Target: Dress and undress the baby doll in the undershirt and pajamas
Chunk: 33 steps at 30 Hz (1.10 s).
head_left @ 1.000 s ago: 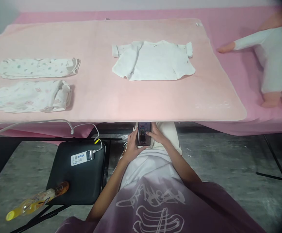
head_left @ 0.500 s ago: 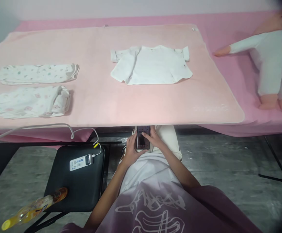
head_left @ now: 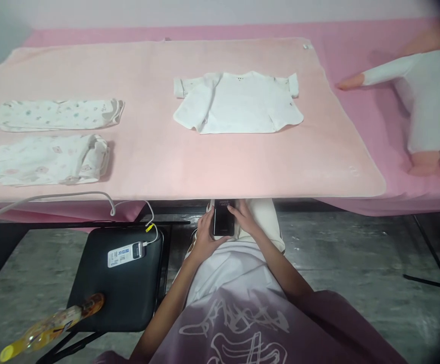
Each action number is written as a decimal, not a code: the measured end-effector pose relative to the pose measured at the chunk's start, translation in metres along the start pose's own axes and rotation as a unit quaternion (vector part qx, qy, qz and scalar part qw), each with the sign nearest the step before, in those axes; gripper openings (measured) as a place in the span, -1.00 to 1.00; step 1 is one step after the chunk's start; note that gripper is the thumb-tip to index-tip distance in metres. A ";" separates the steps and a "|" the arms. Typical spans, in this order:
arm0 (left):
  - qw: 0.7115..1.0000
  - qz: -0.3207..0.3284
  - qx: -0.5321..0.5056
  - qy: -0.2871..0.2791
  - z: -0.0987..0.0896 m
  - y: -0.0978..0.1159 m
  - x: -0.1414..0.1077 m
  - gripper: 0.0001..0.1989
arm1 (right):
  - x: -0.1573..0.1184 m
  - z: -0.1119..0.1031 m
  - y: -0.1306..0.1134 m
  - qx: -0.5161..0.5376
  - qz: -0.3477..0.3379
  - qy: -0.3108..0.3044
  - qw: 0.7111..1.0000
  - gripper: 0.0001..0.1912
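Observation:
My left hand (head_left: pixel 205 238) is wrapped round the left side and lower edge of a dark phone (head_left: pixel 224 221) above my lap. On the phone's right side is my right hand (head_left: pixel 244 217), its thumb near the upper part of the screen. The screen looks mostly black. Beyond the phone, a small white shirt (head_left: pixel 244 106) lies spread on a pink mat (head_left: pixel 147 156), its short sleeves out to the sides. Two folded patterned white cloths, an upper one (head_left: pixel 58 115) and a lower one (head_left: pixel 41 159), lie at the mat's left.
A doll in white clothes (head_left: pixel 430 96) lies at the far right on pink cloth (head_left: pixel 356 101). On a black stool (head_left: pixel 117 298) at lower left are a power bank (head_left: pixel 123 254) with a white cable (head_left: pixel 71 194) and a tilted bottle (head_left: pixel 53 326).
The phone screen has gone from a lit display to mostly black. My right thumb has shifted slightly up and right, off the middle of the screen.

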<state>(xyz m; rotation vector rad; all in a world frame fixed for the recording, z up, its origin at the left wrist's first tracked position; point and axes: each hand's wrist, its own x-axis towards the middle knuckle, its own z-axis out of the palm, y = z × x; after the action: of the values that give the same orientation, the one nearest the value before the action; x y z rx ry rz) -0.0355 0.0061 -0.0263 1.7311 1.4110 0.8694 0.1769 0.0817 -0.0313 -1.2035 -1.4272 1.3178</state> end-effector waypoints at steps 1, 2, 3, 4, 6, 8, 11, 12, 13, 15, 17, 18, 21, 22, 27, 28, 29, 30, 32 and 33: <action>1.000 0.000 -0.001 0.000 0.000 0.000 0.000 0.19 | -0.005 -0.002 -0.003 -0.002 -0.005 -0.004 1.000 -0.23; 1.000 0.001 -0.001 0.001 0.000 -0.001 0.000 0.19 | -0.011 -0.005 -0.005 -0.010 -0.010 -0.012 1.000 -0.17; 1.000 0.003 -0.003 0.003 0.001 -0.001 0.000 0.19 | -0.017 -0.007 -0.007 -0.023 -0.016 -0.023 0.999 -0.10; 1.000 0.004 -0.004 0.004 0.001 -0.001 0.000 0.19 | -0.024 -0.008 -0.009 -0.037 -0.024 -0.037 0.998 -0.04; 1.000 0.007 -0.005 0.006 0.001 -0.002 0.000 0.18 | -0.035 -0.010 -0.013 -0.065 -0.041 -0.067 0.995 0.09; 1.000 0.011 -0.003 0.004 0.001 -0.002 0.000 0.16 | -0.042 -0.011 -0.017 -0.090 -0.053 -0.088 0.991 0.20; 1.000 0.014 0.002 0.003 0.002 -0.001 0.000 0.16 | -0.043 -0.010 -0.019 -0.110 -0.052 -0.098 0.988 0.27; 1.000 0.013 0.002 0.006 0.002 -0.001 0.000 0.16 | -0.043 -0.009 -0.019 -0.109 -0.049 -0.099 0.988 0.24; 1.000 0.012 0.002 0.009 0.002 -0.001 0.000 0.17 | -0.042 -0.007 -0.019 -0.105 -0.044 -0.099 0.989 0.18; 1.000 0.016 0.009 0.013 0.002 -0.002 0.000 0.16 | -0.040 -0.002 -0.018 -0.102 -0.039 -0.094 0.990 0.11; 0.999 0.027 0.022 0.010 0.003 -0.004 0.000 0.15 | -0.039 0.004 -0.016 -0.115 -0.038 -0.079 0.990 0.18; 0.999 0.034 0.029 0.008 0.003 -0.004 0.000 0.14 | -0.039 0.007 -0.015 -0.125 -0.039 -0.071 0.989 0.25; 0.998 0.050 0.041 0.007 0.003 -0.005 0.000 0.14 | -0.039 0.012 -0.012 -0.136 -0.047 -0.055 0.988 0.36; 0.998 0.052 0.043 0.008 0.002 -0.005 0.000 0.15 | -0.040 0.012 -0.011 -0.126 -0.049 -0.052 0.989 0.32; 0.997 0.050 0.056 0.008 0.001 -0.001 -0.001 0.17 | -0.042 0.005 -0.003 -0.065 -0.032 -0.025 0.997 0.00; 0.997 0.050 0.059 0.008 0.001 -0.001 -0.001 0.16 | -0.041 0.005 0.000 -0.068 -0.035 -0.020 0.997 0.00; 0.997 0.051 0.061 0.006 0.001 -0.001 -0.001 0.16 | -0.038 0.005 0.003 -0.076 -0.041 -0.013 0.996 0.02; 0.997 0.051 0.063 0.005 0.001 -0.001 -0.001 0.16 | -0.034 0.006 0.006 -0.088 -0.047 -0.002 0.995 0.03; 0.997 0.049 0.065 0.005 0.002 -0.003 -0.001 0.17 | -0.024 0.008 0.010 -0.110 -0.045 0.045 0.992 -0.04; 0.997 0.047 0.066 0.005 0.002 -0.003 -0.001 0.18 | -0.019 0.009 0.010 -0.115 -0.036 0.075 0.990 -0.11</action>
<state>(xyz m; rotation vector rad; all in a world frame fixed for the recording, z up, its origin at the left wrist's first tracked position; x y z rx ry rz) -0.0358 0.0050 -0.0303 1.9084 1.4315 0.8520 0.1730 0.0613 -0.0414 -1.3561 -1.5279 1.0122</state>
